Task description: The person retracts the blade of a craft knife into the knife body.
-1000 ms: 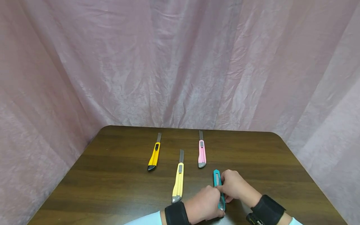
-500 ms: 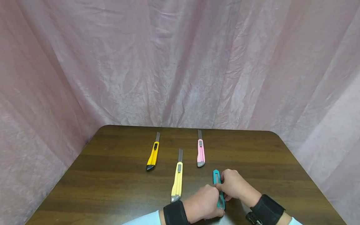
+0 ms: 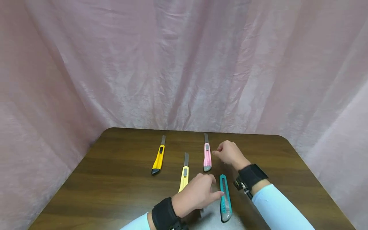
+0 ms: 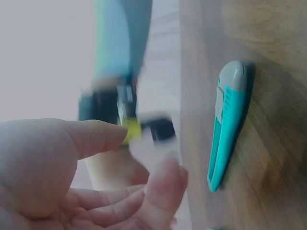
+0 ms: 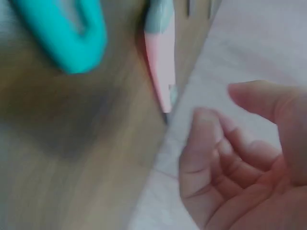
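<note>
A teal utility knife (image 3: 226,203) with a grey end cap lies on the table, no blade projecting. Just left of it hovers my left hand (image 3: 196,194), thumb and fingers apart around nothing; the left wrist view shows the gap between thumb (image 4: 98,136) and fingertips. My right hand (image 3: 231,155) is beside the pink utility knife (image 3: 207,156), whose blade extends toward the far edge. Its fingers are loosely bent with nothing between them, as the right wrist view shows. The left hand hides the lower part of a pale yellow utility knife (image 3: 184,178).
A deep yellow utility knife (image 3: 158,159) with a black end cap lies farther left, blade out. The pale yellow one also has its blade out. All rest on a dark wooden table (image 3: 115,185) with a pink curtain (image 3: 184,64) hanging behind it.
Both hands have let go of the teal utility knife, which stays on the table. The right hand has moved away toward the pink one; the left has shifted slightly left and farther from the body.
</note>
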{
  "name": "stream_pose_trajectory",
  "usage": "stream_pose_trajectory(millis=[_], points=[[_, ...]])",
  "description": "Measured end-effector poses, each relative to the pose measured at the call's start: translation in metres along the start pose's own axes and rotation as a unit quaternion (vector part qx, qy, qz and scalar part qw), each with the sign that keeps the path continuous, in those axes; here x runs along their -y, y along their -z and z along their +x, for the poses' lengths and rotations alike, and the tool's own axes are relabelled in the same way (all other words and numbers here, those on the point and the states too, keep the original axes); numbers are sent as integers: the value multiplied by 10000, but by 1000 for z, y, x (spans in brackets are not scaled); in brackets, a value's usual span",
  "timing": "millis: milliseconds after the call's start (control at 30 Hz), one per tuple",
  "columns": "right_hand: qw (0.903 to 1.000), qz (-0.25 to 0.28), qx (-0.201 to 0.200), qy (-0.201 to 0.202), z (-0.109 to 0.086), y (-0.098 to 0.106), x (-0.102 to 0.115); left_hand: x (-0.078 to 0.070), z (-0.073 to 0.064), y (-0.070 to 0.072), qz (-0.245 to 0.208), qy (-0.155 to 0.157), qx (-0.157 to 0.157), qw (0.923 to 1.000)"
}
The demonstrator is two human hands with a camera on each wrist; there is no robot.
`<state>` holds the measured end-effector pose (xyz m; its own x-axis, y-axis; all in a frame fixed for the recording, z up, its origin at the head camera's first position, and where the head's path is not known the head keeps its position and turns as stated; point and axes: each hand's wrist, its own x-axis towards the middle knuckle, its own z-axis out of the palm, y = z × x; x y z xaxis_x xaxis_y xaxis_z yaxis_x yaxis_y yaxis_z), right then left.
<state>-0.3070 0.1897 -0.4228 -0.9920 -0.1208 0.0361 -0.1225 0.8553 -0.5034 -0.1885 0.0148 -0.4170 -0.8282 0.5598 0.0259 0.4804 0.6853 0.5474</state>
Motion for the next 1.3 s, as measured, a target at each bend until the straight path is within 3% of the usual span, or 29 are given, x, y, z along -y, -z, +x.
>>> stream_pose_trajectory(millis=[133,233,433,567,700,867,967,1133,1200,1300], points=[[9992,22,85,-389,38,-14,-15,-1,-5,4,-417,-70,207,9989],[9955,-196,208,-900,51,-23,-27,-1,-9,7,-560,-99,197,9982],[9841,-303,269,-1728,57,-26,-36,1,-14,9,-603,-86,175,9980],[9816,-113,393,-1865,59,-22,-38,4,-11,11,-751,-57,222,9969],[9806,303,509,-1870,59,-16,-40,13,-3,19,-714,-96,6,9974],[9779,1301,335,-1603,52,-6,-34,30,6,29,-1192,239,-64,9926],[9750,1915,168,-1117,40,-2,-25,39,9,28,-1393,364,-80,9895],[9599,2789,-135,-261,11,5,-3,50,11,18,-1598,276,-185,9866],[9553,2943,-271,2,-3,8,5,51,10,15,-1924,171,-190,9810],[9466,3173,-449,356,-21,12,17,51,8,12,-2569,-61,-195,9662]])
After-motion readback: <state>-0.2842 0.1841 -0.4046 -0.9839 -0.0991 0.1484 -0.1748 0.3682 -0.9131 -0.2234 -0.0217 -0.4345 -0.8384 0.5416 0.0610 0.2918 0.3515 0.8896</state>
